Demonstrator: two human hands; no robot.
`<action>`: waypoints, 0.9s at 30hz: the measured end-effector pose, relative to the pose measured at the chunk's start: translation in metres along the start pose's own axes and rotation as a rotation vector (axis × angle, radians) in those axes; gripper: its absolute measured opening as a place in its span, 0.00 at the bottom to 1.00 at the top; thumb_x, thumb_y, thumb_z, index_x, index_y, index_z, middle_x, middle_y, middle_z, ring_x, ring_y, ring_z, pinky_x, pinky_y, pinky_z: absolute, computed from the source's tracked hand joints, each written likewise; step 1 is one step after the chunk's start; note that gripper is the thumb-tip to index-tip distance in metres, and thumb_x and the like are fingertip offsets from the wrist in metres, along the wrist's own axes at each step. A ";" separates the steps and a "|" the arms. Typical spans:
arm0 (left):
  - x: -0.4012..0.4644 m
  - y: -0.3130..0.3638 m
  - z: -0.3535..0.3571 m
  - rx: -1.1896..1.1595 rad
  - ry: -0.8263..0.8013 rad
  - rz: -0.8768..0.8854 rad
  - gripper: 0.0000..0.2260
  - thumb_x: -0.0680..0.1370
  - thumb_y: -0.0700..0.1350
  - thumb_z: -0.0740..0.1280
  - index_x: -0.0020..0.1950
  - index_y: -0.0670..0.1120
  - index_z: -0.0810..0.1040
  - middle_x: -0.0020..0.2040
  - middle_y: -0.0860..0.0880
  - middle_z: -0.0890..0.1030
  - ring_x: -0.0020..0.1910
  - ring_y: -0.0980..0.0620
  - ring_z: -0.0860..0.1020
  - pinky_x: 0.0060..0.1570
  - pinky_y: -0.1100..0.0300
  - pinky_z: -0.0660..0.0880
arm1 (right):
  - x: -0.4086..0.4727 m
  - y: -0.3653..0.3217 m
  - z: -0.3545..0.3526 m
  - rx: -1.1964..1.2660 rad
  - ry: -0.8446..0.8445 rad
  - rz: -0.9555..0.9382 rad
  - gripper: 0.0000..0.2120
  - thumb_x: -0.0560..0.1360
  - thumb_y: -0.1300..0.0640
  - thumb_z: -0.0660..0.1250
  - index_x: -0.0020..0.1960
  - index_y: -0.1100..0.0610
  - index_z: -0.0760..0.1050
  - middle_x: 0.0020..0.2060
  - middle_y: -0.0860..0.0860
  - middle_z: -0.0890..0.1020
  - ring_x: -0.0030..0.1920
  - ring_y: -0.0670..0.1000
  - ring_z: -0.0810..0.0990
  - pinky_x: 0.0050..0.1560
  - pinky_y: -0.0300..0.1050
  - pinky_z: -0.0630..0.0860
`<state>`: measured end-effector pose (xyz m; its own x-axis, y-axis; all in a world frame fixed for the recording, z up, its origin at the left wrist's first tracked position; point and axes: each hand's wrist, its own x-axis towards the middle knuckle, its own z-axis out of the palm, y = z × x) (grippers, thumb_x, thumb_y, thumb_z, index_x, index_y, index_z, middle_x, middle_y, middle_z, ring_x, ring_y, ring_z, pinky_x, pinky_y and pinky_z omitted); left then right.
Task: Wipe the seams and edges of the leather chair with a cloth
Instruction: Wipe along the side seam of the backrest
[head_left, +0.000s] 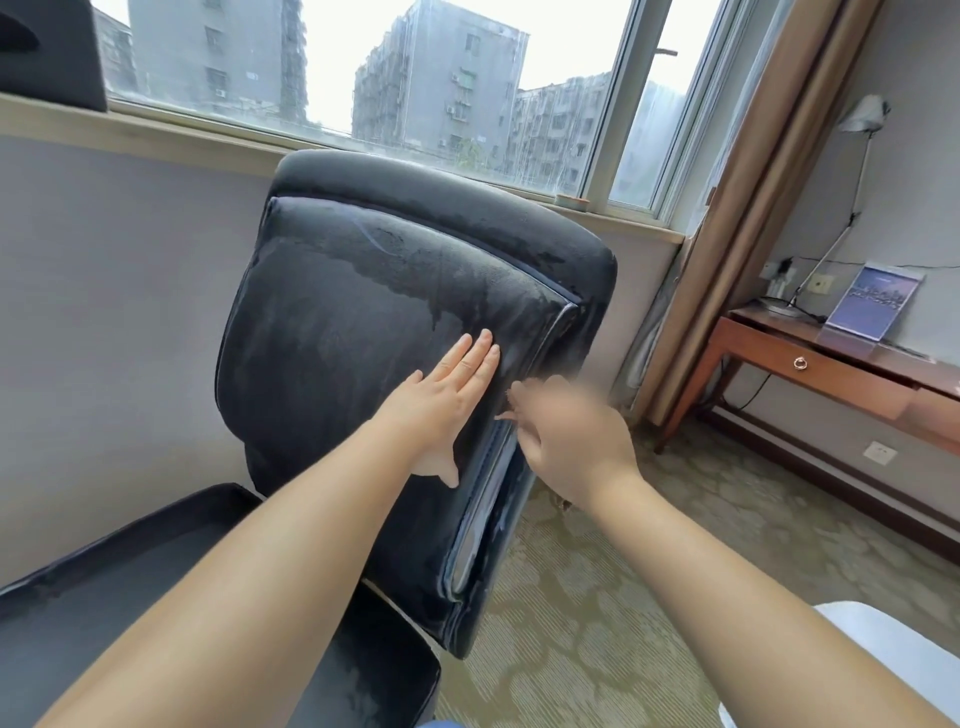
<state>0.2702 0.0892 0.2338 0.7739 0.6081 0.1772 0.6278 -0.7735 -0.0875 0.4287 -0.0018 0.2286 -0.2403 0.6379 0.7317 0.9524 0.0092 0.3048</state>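
A black leather chair's backrest (337, 322) fills the middle of the view, its surface streaked with damp patches. My left hand (447, 395) lies flat on the backrest cushion near its right side, fingers straight and together. My right hand (566, 431) is blurred by motion at the backrest's right edge, fingertips against the piped seam (550, 332) that runs down that side. No cloth shows in either hand; the blur hides what the right fingers do. The chair's seat (156, 571) lies at lower left under my left forearm.
A wooden desk (810, 358) with a drawer, a lamp and a blue card (872, 301) stands at the right wall. A tan curtain (753, 208) hangs beside the window. Patterned carpet (597, 597) lies right of the chair. A white object (883, 639) sits at lower right.
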 end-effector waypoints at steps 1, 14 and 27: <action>0.000 0.000 0.001 0.010 0.007 0.000 0.63 0.66 0.56 0.78 0.70 0.47 0.23 0.70 0.52 0.22 0.75 0.50 0.29 0.74 0.44 0.54 | -0.008 -0.001 0.003 0.000 -0.031 -0.057 0.15 0.67 0.56 0.74 0.53 0.58 0.81 0.39 0.55 0.81 0.30 0.54 0.80 0.23 0.42 0.76; -0.002 0.003 0.009 0.047 0.042 -0.013 0.64 0.65 0.59 0.78 0.72 0.46 0.24 0.74 0.48 0.25 0.75 0.48 0.30 0.76 0.45 0.52 | -0.021 -0.004 0.017 -0.080 -0.015 -0.160 0.14 0.70 0.57 0.71 0.55 0.60 0.80 0.40 0.56 0.80 0.31 0.53 0.79 0.22 0.45 0.74; -0.004 0.003 0.014 0.063 0.066 -0.019 0.65 0.64 0.60 0.78 0.74 0.45 0.25 0.75 0.48 0.26 0.76 0.48 0.31 0.76 0.46 0.51 | -0.035 -0.016 0.024 -0.108 -0.037 -0.175 0.15 0.68 0.59 0.73 0.54 0.59 0.80 0.38 0.55 0.79 0.29 0.52 0.77 0.20 0.41 0.70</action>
<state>0.2700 0.0873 0.2195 0.7560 0.6075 0.2436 0.6477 -0.7480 -0.1447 0.4265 -0.0058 0.1839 -0.3914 0.6616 0.6396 0.8706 0.0412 0.4902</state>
